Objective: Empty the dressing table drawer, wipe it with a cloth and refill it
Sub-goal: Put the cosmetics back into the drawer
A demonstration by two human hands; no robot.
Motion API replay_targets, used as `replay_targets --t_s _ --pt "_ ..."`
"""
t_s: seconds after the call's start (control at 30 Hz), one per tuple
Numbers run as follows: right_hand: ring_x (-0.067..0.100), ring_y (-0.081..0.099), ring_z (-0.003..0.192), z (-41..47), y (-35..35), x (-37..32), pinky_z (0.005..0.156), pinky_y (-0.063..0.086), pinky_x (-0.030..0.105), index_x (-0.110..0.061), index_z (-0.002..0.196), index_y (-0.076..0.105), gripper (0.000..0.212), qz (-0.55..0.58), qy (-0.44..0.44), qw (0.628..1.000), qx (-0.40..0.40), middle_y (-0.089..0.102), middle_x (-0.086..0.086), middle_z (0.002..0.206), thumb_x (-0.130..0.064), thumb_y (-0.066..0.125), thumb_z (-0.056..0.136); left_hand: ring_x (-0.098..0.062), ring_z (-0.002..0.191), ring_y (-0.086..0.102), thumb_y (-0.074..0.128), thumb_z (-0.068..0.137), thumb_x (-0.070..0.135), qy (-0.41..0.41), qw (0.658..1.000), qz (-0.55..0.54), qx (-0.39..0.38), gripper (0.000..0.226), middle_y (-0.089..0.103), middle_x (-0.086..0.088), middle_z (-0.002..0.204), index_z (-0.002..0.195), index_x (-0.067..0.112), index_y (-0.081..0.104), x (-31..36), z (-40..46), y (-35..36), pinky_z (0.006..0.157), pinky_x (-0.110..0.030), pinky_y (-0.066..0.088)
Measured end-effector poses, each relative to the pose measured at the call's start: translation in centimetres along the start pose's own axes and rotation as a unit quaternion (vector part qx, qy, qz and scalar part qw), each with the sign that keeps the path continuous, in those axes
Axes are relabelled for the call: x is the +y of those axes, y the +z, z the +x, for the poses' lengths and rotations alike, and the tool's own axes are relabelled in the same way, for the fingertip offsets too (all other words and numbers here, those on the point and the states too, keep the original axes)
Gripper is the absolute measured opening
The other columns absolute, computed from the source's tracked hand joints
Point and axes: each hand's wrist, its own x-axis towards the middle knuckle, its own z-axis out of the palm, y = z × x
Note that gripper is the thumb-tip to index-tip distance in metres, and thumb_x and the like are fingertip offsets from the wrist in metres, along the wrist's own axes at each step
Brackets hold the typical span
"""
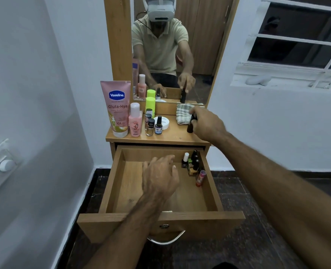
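Above the bench point(168, 135), the right hand point(207, 124) grips a dark bottle point(190, 125), while the left hand point(160, 177) hangs relaxed and empty over the open drawer point(160, 222).

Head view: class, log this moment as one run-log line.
stage: emptying | drawer: open, small bottles remain | right hand: holds dark bottle over tabletop | left hand: open, in drawer | cloth: unused

The left hand point(159, 175) reaches forward palm down, fingers loosely spread. Farther right, the right hand point(207, 123) is curled, apparently pinching a small bottle point(190, 126).
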Motion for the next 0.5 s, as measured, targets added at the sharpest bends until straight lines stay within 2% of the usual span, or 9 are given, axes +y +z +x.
replay_targets --t_s 0.1,0.2,0.33,0.5 --pt "0.022 0.062 0.104 -0.9 -0.6 -0.2 0.084 0.056 0.039 -0.024 0.126 0.057 0.027 0.025 -0.006 1.0 0.001 0.067 0.003 0.122 -0.017 0.058 0.1 -0.009 0.11 0.056 0.052 0.098 0.035 0.001 1.0 -0.002 -0.003 0.041 0.068 0.014 0.12 0.138 0.03 0.057 0.1 0.0 0.0 0.1 -0.033 0.033" --pt "0.022 0.062 0.108 -2.5 -1.5 -0.2 0.086 0.051 0.035 -0.024 0.132 0.056 0.032 0.064 -0.019 0.998 -0.017 0.068 0.004 0.124 -0.023 0.059 0.1 -0.009 0.11 0.056 0.052 0.098 0.033 -0.001 1.0 0.0 -0.006 0.041 0.068 0.013 0.119 0.138 0.029 0.056 0.0 -0.1 -0.1 0.099 -0.033 0.033" --pt "0.017 0.061 0.11 -6.0 -2.5 -0.1 0.09 0.049 0.03 -0.022 0.128 0.065 0.03 0.073 -0.056 0.99 -0.104 0.067 -0.003 0.121 -0.024 0.062 0.098 -0.01 0.108 0.056 0.052 0.095 0.025 -0.009 1.0 0.006 -0.01 0.043 0.068 0.013 0.119 0.138 0.031 0.055 0.1 0.0 -0.3 0.099 -0.034 0.037" --pt "0.008 0.064 0.09 -10.3 -1.5 1.6 0.081 0.054 0.032 -0.031 0.11 0.069 0.019 -0.016 -0.063 0.975 -0.212 0.07 -0.011 0.097 -0.032 0.068 0.092 -0.011 0.112 0.056 0.052 0.093 0.023 -0.017 1.0 0.019 -0.016 0.045 0.068 0.014 0.12 0.137 0.031 0.056 0.1 -0.1 -0.4 0.1 -0.035 0.036"
